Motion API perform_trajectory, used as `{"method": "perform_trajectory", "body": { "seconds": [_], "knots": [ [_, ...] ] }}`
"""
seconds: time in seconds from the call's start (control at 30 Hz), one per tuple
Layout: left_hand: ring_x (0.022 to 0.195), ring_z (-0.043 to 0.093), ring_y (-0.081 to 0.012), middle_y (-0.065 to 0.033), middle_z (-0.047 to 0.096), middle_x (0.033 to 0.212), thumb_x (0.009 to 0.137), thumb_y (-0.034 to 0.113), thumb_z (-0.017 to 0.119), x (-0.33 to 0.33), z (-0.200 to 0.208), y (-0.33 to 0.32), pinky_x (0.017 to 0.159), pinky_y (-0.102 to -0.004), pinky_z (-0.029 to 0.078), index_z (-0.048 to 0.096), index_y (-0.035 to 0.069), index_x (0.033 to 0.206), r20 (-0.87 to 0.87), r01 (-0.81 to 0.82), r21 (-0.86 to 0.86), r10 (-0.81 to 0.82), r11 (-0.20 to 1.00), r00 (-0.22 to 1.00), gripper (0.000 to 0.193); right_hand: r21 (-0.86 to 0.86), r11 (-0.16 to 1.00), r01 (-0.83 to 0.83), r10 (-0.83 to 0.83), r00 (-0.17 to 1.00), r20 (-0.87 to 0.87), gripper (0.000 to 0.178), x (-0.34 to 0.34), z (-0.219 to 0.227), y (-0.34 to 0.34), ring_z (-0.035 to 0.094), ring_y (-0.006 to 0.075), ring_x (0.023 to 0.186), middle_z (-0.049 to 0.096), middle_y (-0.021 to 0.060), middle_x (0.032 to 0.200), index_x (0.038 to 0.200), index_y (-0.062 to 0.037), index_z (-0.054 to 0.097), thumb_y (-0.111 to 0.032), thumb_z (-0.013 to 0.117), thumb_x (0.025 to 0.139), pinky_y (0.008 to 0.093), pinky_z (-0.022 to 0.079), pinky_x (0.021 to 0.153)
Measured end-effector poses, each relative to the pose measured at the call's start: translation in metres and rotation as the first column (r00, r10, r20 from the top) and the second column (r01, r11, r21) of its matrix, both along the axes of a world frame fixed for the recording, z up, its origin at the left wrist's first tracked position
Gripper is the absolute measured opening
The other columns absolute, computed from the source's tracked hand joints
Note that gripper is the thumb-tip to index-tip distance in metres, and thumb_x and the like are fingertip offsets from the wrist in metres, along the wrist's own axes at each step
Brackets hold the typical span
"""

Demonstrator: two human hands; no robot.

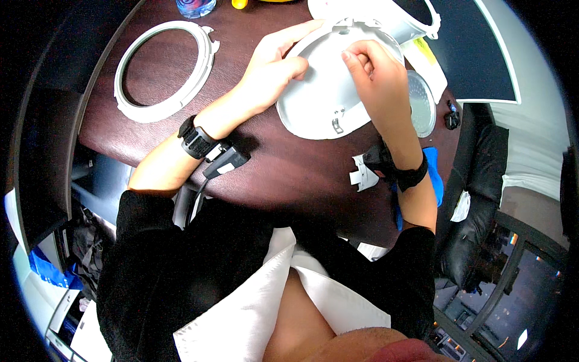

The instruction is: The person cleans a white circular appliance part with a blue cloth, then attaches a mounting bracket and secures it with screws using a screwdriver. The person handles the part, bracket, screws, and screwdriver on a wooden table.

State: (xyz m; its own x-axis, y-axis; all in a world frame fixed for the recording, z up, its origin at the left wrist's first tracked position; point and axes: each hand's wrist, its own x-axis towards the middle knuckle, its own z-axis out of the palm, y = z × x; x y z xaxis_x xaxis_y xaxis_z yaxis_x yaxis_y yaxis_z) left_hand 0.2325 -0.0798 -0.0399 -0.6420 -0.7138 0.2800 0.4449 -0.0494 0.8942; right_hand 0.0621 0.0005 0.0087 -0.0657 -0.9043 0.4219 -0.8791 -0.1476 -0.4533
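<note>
A white oval plastic cover (319, 99) lies with its hollow inside up at the far middle of the table. Its lower part shows a small metal clip and several little studs. My left hand (274, 69) grips the cover's left rim, thumb over the edge and the other fingers partly behind it. Above the cover's right half, my right hand (381, 71) is closed with its fingertips pinched together. Whatever those fingers hold, if anything, is too small or hidden to make out. A white plastic ring (151, 113) with small tabs rests to the left.
A dark red table (271, 169) carries these parts. Beyond the cover are a white tub-like part (410, 21) and a yellow-and-white packet (427, 57). At right lie a perforated disc (422, 108), a small black item (452, 117), a blue cloth (433, 175) and a white scrap (363, 176).
</note>
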Motion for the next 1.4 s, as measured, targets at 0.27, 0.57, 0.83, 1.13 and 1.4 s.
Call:
{"method": "perform_trajectory", "body": {
  "seconds": [0.27,0.57,0.83,1.13,1.4],
  "knots": [
    [0.096,0.057,-0.0098,-0.0066,0.061,0.118,0.07,-0.003,0.047,0.001,-0.001,0.001,0.08,-0.0206,0.046,0.05,-0.003,0.136,-0.024,-0.007,-0.094,0.005,0.996,1.0,0.066,-0.147,0.988,-0.051,0.026,0.986,-0.165,0.007,-0.004,0.001,0.005,0.064,0.0263,0.068,0.064,0.0071,0.08,0.085,-0.008,0.064,-0.014,0.067,0.085,0.0331,0.051,0.06],
    [0.099,0.058,-0.0114,-0.0081,0.062,0.118,0.071,-0.002,0.046,0.006,0.006,0.004,0.083,-0.0223,0.047,0.051,-0.003,0.134,0.038,0.013,-0.124,-0.009,0.992,0.999,0.063,-0.167,0.985,0.048,-0.059,0.996,-0.065,0.01,0.001,-0.004,0.009,0.061,0.0234,0.059,0.061,0.0073,0.069,0.085,-0.0067,0.063,-0.015,0.069,0.084,0.0325,0.048,0.055],
    [0.105,0.058,-0.0141,-0.0097,0.062,0.12,0.072,-0.003,0.047,0.003,0.002,0.004,0.088,-0.0252,0.047,0.052,-0.003,0.133,-0.012,-0.015,-0.165,0.013,0.986,1.0,0.062,-0.146,0.973,0.179,-0.173,0.984,0.051,0.012,0.017,-0.009,0.015,0.053,0.0222,0.049,0.053,0.0064,0.058,0.084,-0.0049,0.062,-0.014,0.069,0.085,0.0336,0.043,0.049],
    [0.1,0.06,-0.013,-0.01,0.063,0.116,0.073,-0.004,0.048,0.002,0.001,0.006,0.084,-0.025,0.049,0.051,-0.002,0.134,0.03,-0.002,-0.153,0.007,0.988,1.0,0.061,-0.063,0.993,0.102,-0.109,0.987,-0.121,0.014,0.006,0.007,0.014,0.063,0.0302,0.06,0.061,0.0115,0.063,0.081,-0.0057,0.062,-0.017,0.068,0.085,0.0369,0.047,0.053],
    [0.091,0.06,-0.0111,-0.008,0.064,0.111,0.073,-0.005,0.048,-0.001,-0.004,0.006,0.078,-0.0234,0.049,0.052,-0.002,0.134,0.015,-0.028,-0.139,0.03,0.99,0.999,0.061,0.004,0.989,0.145,-0.144,0.989,-0.031,0.015,0.004,0.001,0.007,0.059,0.0297,0.052,0.057,0.0117,0.057,0.08,-0.0049,0.062,-0.018,0.066,0.086,0.0387,0.045,0.049]
  ]
}}
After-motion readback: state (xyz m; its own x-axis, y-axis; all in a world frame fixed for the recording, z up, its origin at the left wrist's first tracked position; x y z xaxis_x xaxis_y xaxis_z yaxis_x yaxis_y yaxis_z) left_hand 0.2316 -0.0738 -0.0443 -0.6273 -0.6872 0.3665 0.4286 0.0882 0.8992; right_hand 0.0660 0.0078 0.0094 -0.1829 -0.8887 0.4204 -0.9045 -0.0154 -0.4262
